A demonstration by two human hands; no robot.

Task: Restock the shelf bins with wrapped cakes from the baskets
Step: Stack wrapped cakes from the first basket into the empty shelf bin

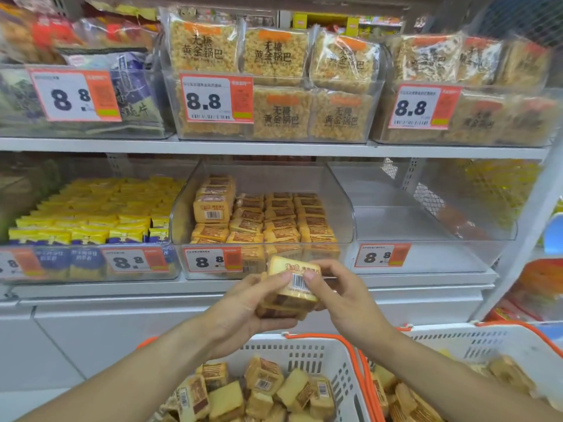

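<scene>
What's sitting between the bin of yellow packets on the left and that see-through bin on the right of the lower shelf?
In the head view, the middle bin, partly filled with wrapped cakes, sits between the yellow-packet bin and the right bin.

Both hands raised together at centre frame, fingers closed on a shared load

The left hand (243, 309) is held palm up with its fingers curled beneath a small stack of wrapped cakes (294, 287), the thumb laid on the near-left side; the right hand (341, 292) is brought in from the right, its thumb and fingertips pinched on the top cake; both bare forearms are extended from the near lower corners, converging toward the far centre
</scene>
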